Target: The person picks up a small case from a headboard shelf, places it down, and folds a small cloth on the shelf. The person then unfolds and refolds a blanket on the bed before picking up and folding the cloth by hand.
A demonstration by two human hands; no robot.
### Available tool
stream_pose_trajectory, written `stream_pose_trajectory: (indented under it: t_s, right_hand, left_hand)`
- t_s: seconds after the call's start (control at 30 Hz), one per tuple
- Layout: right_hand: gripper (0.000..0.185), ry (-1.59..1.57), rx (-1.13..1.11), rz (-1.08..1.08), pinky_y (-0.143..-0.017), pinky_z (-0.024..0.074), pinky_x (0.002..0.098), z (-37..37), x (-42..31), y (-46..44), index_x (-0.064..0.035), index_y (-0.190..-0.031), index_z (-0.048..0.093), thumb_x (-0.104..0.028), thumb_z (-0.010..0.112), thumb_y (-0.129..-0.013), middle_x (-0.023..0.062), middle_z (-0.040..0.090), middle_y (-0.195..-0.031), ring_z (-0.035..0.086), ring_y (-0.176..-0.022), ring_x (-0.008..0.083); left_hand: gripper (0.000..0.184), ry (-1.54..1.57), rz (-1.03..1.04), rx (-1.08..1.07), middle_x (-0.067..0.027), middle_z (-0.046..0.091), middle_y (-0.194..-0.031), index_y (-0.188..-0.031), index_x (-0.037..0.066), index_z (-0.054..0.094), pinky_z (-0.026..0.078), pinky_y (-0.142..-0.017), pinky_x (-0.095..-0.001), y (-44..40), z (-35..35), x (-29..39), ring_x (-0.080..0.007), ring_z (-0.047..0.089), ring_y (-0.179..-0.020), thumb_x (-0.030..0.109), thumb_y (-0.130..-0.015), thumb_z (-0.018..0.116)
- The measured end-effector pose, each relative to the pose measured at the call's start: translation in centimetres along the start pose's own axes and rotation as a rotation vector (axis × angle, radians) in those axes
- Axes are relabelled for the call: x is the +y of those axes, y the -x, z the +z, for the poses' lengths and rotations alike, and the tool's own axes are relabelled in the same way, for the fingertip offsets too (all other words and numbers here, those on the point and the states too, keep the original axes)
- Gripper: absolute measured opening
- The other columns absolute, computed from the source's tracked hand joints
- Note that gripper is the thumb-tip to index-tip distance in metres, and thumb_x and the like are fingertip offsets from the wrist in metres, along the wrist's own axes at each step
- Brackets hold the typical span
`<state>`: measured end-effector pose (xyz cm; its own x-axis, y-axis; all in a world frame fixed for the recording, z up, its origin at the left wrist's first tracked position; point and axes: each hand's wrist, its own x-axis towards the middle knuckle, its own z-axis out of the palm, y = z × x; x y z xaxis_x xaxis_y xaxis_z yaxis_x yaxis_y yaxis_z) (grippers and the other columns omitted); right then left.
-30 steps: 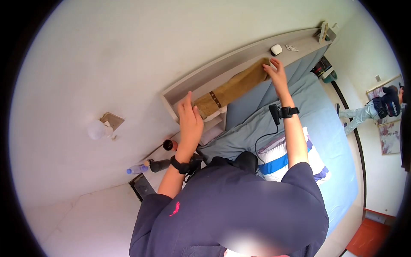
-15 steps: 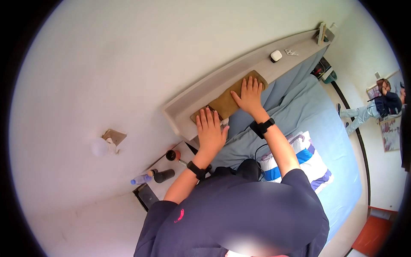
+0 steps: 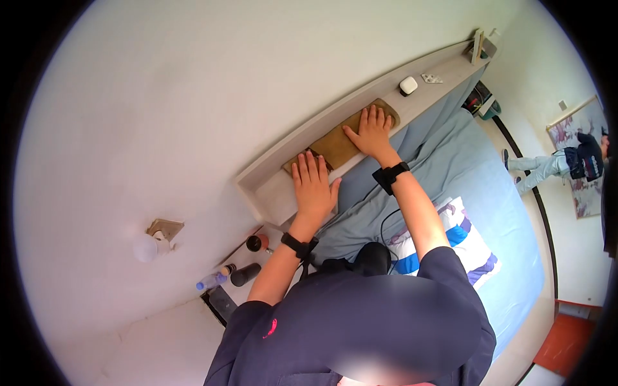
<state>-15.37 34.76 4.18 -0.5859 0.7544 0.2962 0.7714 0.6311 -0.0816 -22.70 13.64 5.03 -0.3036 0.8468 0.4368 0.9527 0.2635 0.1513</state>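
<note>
A brown folded cloth [image 3: 336,147] lies flat along the pale shelf [image 3: 273,188] of the headboard. My left hand [image 3: 313,193] rests with its fingers stretched over the cloth's near left end, where a darker patch shows beside the fingertips. Toward the cloth's other end, my right hand [image 3: 373,134] is pressed down flat, fingers spread. Both palms face downward, and neither hand grips anything. What lies under the palms is hidden. Each wrist wears a black band.
Farther along the shelf sit a small white-topped box [image 3: 408,85], a flat packet [image 3: 432,78] and a frame [image 3: 477,46]. Below is a bed [image 3: 508,257] with a striped pillow [image 3: 460,235]. A dark cylinder [image 3: 245,275] and bottle [image 3: 211,281] stand left. Another person [image 3: 566,164] stands right.
The view has shifted slightly. Both hands stay flat on the cloth, with the left fingers a little closer together. The other person's arm and upper body have changed position.
</note>
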Motion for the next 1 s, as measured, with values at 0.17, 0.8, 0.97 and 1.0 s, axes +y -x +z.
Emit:
stream_pose_trajectory:
  t_s: [0.17, 0.8, 0.97, 1.0]
  right_hand:
    - [0.088, 0.014, -0.044, 0.004, -0.105, 0.0061, 0.0588, 0.3, 0.2, -0.4, 0.0062, -0.134, 0.033, -0.064, 0.037, -0.082, 0.026, 0.027, -0.142, 0.018, -0.133, 0.0425]
    - [0.084, 0.025, 0.117, 0.028, -0.106, 0.0077, 0.0583, 0.1, -0.8, 0.5, 0.0081, -0.131, 0.037, -0.059, 0.041, -0.081, 0.0253, 0.032, -0.139, 0.021, -0.132, 0.0406]
    - [0.082, -0.015, 0.082, 0.033, -0.106, 0.0029, 0.0598, -0.9, -4.0, 2.7, 0.0096, -0.132, 0.036, -0.055, 0.042, -0.082, 0.0275, 0.03, -0.139, 0.018, -0.133, 0.0424]
    - [0.081, -0.037, 0.064, 0.028, -0.106, 0.0022, 0.0603, -1.3, -5.1, 3.4, 0.0097, -0.132, 0.035, -0.054, 0.042, -0.083, 0.0282, 0.029, -0.14, 0.018, -0.133, 0.043]
  left_hand:
    - [0.064, -0.032, -0.004, -0.005, -0.0284, 0.034, -0.135, -0.127, -0.004, 0.043, 0.02, -0.106, -0.054, -0.3, -0.1, 0.2, -0.0431, 0.028, -0.128, 0.043, -0.085, 0.05]
    - [0.069, -0.043, -0.054, 0.002, -0.0288, 0.035, -0.134, -0.128, -0.006, 0.04, 0.021, -0.107, -0.0522, 0.1, -0.1, 0.3, -0.0444, 0.03, -0.127, 0.047, -0.085, 0.048]
    - [0.069, -0.067, -0.127, -0.024, -0.0298, 0.036, -0.134, -0.129, -0.009, 0.037, 0.022, -0.106, -0.0511, 2.1, -1.4, -0.8, -0.0447, 0.031, -0.125, 0.046, -0.087, 0.047]
    - [0.071, -0.117, -0.17, -0.064, -0.0298, 0.035, -0.134, -0.129, -0.009, 0.037, 0.022, -0.106, -0.0507, 2.7, -1.8, -1.1, -0.0448, 0.031, -0.125, 0.047, -0.087, 0.047]
